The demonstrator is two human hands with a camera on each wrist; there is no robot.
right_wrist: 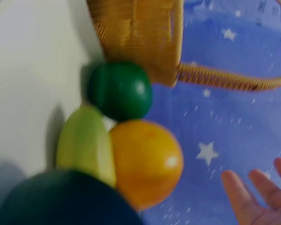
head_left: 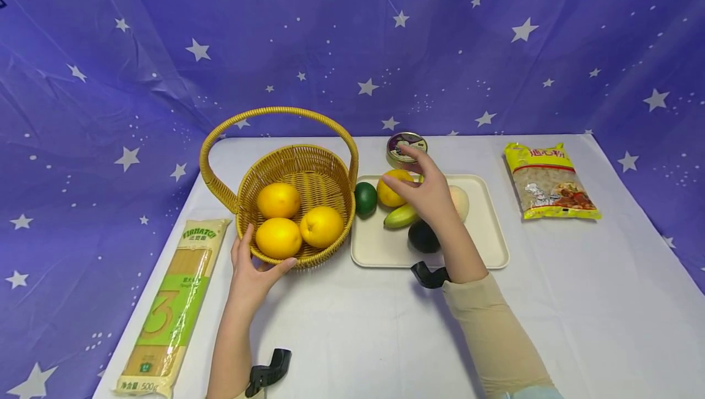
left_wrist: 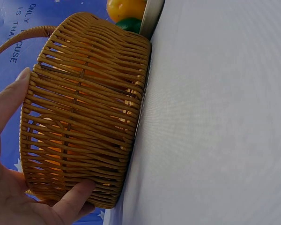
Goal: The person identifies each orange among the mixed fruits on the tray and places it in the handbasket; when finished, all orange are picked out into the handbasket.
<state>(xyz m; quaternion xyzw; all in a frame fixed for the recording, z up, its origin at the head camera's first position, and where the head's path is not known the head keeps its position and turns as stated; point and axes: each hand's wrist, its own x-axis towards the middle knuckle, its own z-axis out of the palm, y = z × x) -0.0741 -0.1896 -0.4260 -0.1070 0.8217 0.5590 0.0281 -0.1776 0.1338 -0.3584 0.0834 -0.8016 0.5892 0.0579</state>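
Note:
My left hand (head_left: 254, 276) holds the front left side of a wicker basket (head_left: 297, 155), thumb at the rim and fingers spread on the outer wall (left_wrist: 84, 117). Three yellow-orange oranges (head_left: 321, 227) lie inside it. Over the cream tray (head_left: 473, 258), my right hand (head_left: 426, 194) hovers with thumb and fingers apart. Beneath and beside that hand lies another orange (head_left: 390, 194), also in the right wrist view (right_wrist: 147, 161). Around it are a dark green fruit (head_left: 365, 199), a yellow-green banana (head_left: 401, 216), a blackish round fruit (head_left: 423, 237) and a pale round fruit (head_left: 459, 202), partly hidden.
A round tin (head_left: 406, 145) stands behind the tray. Along the table's left edge lies a long spaghetti pack (head_left: 171, 307). A yellow pasta bag (head_left: 551, 182) is at the far right. The basket's tall handle (head_left: 278, 110) arches above its back.

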